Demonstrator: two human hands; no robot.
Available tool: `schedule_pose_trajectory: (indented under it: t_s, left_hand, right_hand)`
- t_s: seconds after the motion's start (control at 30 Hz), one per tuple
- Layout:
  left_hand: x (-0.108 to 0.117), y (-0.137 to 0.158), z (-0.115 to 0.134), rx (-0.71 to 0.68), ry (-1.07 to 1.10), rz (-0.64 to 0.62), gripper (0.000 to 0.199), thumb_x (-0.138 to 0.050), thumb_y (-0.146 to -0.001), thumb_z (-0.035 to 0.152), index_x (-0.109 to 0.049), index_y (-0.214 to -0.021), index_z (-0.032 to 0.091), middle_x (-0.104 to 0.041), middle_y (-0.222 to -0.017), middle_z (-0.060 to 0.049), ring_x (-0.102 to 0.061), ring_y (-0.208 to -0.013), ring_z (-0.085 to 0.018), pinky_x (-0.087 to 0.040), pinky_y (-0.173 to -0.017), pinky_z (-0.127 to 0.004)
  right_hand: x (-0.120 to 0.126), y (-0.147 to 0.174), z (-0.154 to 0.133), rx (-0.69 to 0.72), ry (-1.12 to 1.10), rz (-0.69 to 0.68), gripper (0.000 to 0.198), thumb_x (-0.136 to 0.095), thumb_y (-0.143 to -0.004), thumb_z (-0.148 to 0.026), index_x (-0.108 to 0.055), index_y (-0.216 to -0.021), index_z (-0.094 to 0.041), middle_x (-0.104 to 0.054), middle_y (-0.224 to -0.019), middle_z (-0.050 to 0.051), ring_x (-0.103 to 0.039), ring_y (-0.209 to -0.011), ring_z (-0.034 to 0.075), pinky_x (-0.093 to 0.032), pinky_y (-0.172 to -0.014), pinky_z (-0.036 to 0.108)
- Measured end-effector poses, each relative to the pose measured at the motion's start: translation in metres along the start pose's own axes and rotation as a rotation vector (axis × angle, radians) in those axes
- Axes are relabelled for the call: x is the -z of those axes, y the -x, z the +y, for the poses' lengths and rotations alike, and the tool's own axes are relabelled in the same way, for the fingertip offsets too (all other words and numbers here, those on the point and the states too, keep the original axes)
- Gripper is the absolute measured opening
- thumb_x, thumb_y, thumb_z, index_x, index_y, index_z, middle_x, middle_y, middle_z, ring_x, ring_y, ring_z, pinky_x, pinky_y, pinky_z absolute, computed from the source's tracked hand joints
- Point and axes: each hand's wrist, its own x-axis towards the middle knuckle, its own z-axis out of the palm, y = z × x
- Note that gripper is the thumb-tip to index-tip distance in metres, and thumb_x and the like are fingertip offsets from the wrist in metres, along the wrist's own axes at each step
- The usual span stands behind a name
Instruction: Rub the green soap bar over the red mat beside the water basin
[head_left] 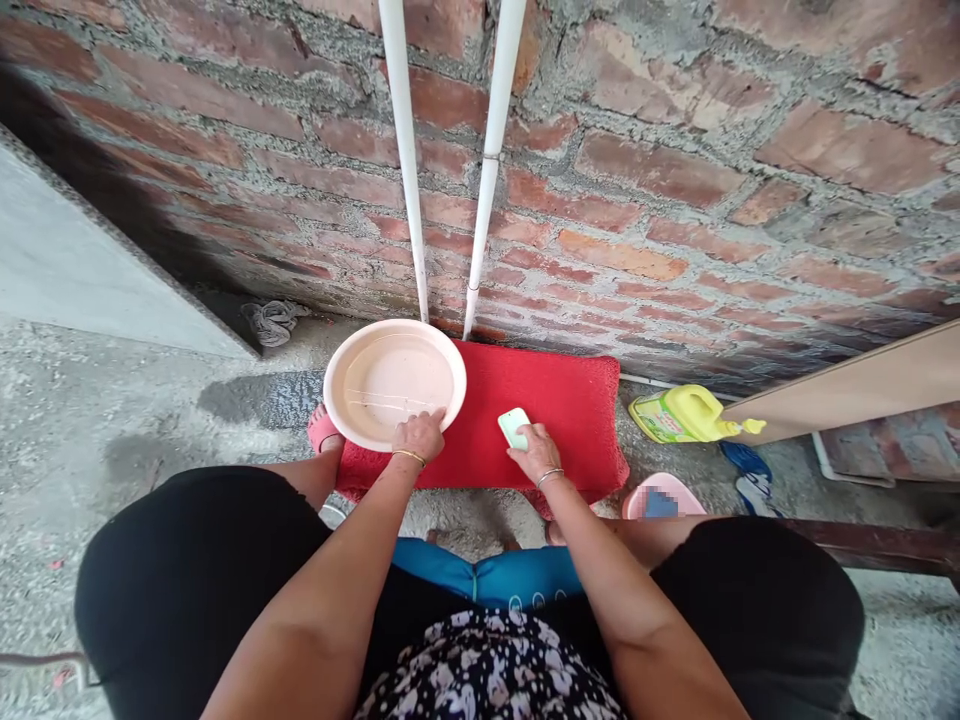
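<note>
My left hand (418,436) is closed over the near right rim of a pale pink basin (335,405). Shallow water lies in the basin, which rests partly on a red cloth-covered low bench (555,385). My right hand (535,454) holds a pale green rounded bar (514,428), soap-like in shape, against the bench's red top. Its fingers are closed around the near end of the bar, and my palm hides part of it.
A yellow detergent jug (679,413) lies right of the bench, near a small pink tub (686,492) and blue slippers (750,478). Two white pipes (486,190) run down the brick wall behind. A grey rag (274,322) lies on the floor left.
</note>
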Motion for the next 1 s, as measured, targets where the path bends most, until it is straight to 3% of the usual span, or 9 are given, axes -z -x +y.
schedule_pose_trajectory:
  t_s: [0.2,0.27,0.33,0.4,0.47,0.6,0.7,0.83,1.0]
  left_hand:
    - [-0.001,0.0,0.0,-0.013,0.015,0.009,0.05,-0.036,-0.088,0.022,-0.047,-0.136,0.029,-0.061,-0.112,-0.013,-0.059,-0.101,-0.029,-0.047,-0.081,-0.043]
    - [-0.002,0.0,0.0,-0.013,0.017,0.013,0.05,-0.036,-0.088,0.021,-0.046,-0.137,0.029,-0.061,-0.112,-0.013,-0.059,-0.101,-0.029,-0.047,-0.081,-0.043]
    - [-0.002,0.0,0.0,-0.015,0.014,0.01,0.051,-0.036,-0.088,0.021,-0.046,-0.137,0.028,-0.061,-0.112,-0.013,-0.058,-0.102,-0.028,-0.047,-0.082,-0.044]
    - [-0.002,0.0,0.0,-0.019,0.011,0.009,0.051,-0.036,-0.088,0.02,-0.047,-0.137,0.028,-0.061,-0.113,-0.013,-0.058,-0.102,-0.028,-0.046,-0.083,-0.044]
    - [-0.001,0.001,0.0,-0.016,0.016,0.008,0.052,-0.036,-0.087,0.019,-0.046,-0.137,0.029,-0.061,-0.112,-0.013,-0.058,-0.102,-0.028,-0.047,-0.082,-0.043]
    - [0.0,0.003,0.0,-0.011,0.024,0.02,0.051,-0.034,-0.087,0.019,-0.047,-0.135,0.029,-0.061,-0.112,-0.013,-0.058,-0.103,-0.028,-0.047,-0.081,-0.043]
    - [0.0,0.004,0.0,-0.026,0.028,0.03,0.049,-0.034,-0.089,0.021,-0.048,-0.135,0.027,-0.061,-0.111,-0.014,-0.058,-0.102,-0.03,-0.047,-0.081,-0.044]
    - [-0.002,0.003,-0.001,-0.023,0.033,0.029,0.048,-0.034,-0.089,0.023,-0.048,-0.136,0.027,-0.06,-0.11,-0.015,-0.058,-0.101,-0.031,-0.047,-0.081,-0.045]
    - [-0.004,-0.001,-0.001,-0.012,0.04,0.002,0.05,-0.035,-0.089,0.024,-0.047,-0.137,0.028,-0.06,-0.113,-0.015,-0.057,-0.102,-0.03,-0.046,-0.082,-0.045]
  right_hand:
    - [0.044,0.023,0.101,-0.559,-0.105,0.191,0.043,-0.071,-0.067,-0.04,-0.061,-0.106,-0.025,-0.05,-0.104,0.003,-0.056,-0.081,0.019,-0.043,-0.075,0.031]
    - [0.053,0.031,0.118,-0.746,-0.107,0.262,0.047,-0.07,-0.068,-0.043,-0.059,-0.108,-0.02,-0.051,-0.104,0.008,-0.057,-0.083,0.023,-0.044,-0.074,0.034]
    - [0.052,0.032,0.114,-0.819,-0.114,0.311,0.05,-0.069,-0.069,-0.046,-0.059,-0.109,-0.018,-0.052,-0.103,0.011,-0.057,-0.085,0.025,-0.044,-0.074,0.035]
    - [0.043,0.028,0.089,-0.703,-0.131,0.316,0.049,-0.069,-0.068,-0.046,-0.059,-0.108,-0.02,-0.051,-0.105,0.009,-0.056,-0.086,0.023,-0.044,-0.075,0.033]
    - [0.025,0.022,0.046,-0.468,-0.144,0.248,0.045,-0.07,-0.067,-0.043,-0.059,-0.106,-0.023,-0.05,-0.105,0.005,-0.056,-0.085,0.02,-0.044,-0.076,0.029]
    - [-0.016,0.018,-0.054,-0.008,-0.039,-0.049,0.041,-0.071,-0.068,-0.04,-0.06,-0.105,-0.028,-0.05,-0.104,0.001,-0.054,-0.084,0.017,-0.042,-0.074,0.027]
    - [-0.031,0.019,-0.101,0.241,0.096,-0.2,0.04,-0.071,-0.069,-0.039,-0.059,-0.106,-0.028,-0.05,-0.105,0.002,-0.052,-0.091,0.019,-0.04,-0.08,0.029]
    - [-0.022,0.011,-0.092,0.301,0.146,-0.202,0.039,-0.071,-0.069,-0.034,-0.06,-0.106,-0.029,-0.05,-0.105,0.002,-0.052,-0.093,0.019,-0.038,-0.082,0.03]
    - [0.008,0.006,0.001,-0.064,-0.014,-0.035,0.039,-0.071,-0.068,-0.037,-0.061,-0.105,-0.029,-0.05,-0.104,0.001,-0.055,-0.084,0.016,-0.041,-0.075,0.027]
